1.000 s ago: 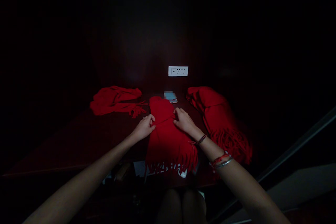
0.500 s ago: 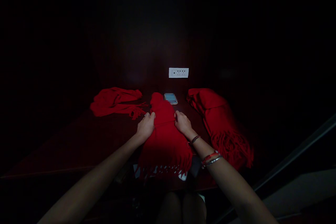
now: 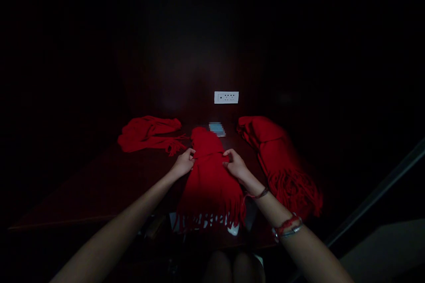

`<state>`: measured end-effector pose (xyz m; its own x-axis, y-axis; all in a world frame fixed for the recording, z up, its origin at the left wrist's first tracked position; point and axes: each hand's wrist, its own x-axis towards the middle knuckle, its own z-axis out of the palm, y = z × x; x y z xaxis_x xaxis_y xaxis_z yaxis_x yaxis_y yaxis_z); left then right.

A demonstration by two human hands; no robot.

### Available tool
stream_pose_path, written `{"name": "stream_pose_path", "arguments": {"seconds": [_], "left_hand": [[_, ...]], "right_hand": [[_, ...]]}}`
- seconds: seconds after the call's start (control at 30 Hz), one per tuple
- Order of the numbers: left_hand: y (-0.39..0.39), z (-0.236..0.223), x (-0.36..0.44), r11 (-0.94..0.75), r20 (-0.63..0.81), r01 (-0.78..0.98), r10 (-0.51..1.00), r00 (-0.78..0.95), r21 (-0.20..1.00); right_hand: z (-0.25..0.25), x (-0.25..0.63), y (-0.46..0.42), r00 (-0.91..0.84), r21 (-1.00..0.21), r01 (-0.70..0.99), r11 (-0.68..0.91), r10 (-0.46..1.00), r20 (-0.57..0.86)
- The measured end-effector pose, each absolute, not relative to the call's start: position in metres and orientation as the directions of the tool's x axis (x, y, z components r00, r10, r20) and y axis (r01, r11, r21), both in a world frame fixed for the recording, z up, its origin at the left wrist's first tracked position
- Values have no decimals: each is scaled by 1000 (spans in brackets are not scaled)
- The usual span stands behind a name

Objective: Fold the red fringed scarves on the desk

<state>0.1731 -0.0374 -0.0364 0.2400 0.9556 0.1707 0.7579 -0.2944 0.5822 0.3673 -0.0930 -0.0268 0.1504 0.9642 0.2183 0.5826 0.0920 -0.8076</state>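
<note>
Pixel blocks are covering the flat item (image 3: 217, 129) behind the middle red scarf (image 3: 212, 177), so details aren't reading. The scarf's fringe (image 3: 235, 212) is partly hiding white items (image 3: 234, 230), identity unclear. Neither left hand (image 3: 184, 162) nor right hand (image 3: 236, 166) is showing clearly enough to tell pinch from touch. Bottom edge is cutting off left forearm (image 3: 122, 221), right forearm (image 3: 312, 243), legs (image 3: 217, 267). Shadow is swallowing the outer side of the right red scarf (image 3: 274, 141).
</note>
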Motion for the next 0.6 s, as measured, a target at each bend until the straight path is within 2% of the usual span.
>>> {"name": "stream_pose_path", "arguments": {"seconds": [0.07, 0.1, 0.17, 0.23, 0.27, 0.3, 0.37, 0.47, 0.53, 0.6], "left_hand": [[-36, -38, 167, -359, 277, 785, 929, 246, 506], [-35, -37, 162, -407, 324, 798, 904, 280, 444], [-33, -33, 150, -519, 289, 753, 853, 434, 404], [-26, -23, 140, -539, 133, 636, 810, 571, 552], [-21, -18, 137, -488, 74, 586, 805, 589, 647], [-14, -13, 137, -414, 50, 549, 828, 558, 726], [1, -6, 143, -309, 96, 472, 901, 423, 826], [20, -10, 162, -346, 218, 308, 898, 382, 886], [27, -18, 172, -333, 223, 227, 888, 403, 915], [28, -26, 175, -267, 193, 187, 920, 340, 945]], "right_hand": [[-24, 380, -91, 131, -884, 461, 74, 980, 150], [-24, 388, -92, 81, -888, 456, 63, 990, 112], [-22, 403, -96, -77, -820, 562, 106, 994, 75], [-18, 411, -99, -190, -679, 705, 203, 977, 96], [-14, 411, -99, -202, -607, 758, 237, 971, 128], [-10, 408, -99, -183, -548, 798, 250, 967, 175], [-2, 396, -95, -101, -479, 848, 229, 955, 277], [1, 376, -86, -35, -446, 876, 183, 947, 320], [-5, 368, -79, -7, -455, 878, 149, 954, 300], [-14, 369, -74, 32, -505, 852, 138, 949, 313]]}}
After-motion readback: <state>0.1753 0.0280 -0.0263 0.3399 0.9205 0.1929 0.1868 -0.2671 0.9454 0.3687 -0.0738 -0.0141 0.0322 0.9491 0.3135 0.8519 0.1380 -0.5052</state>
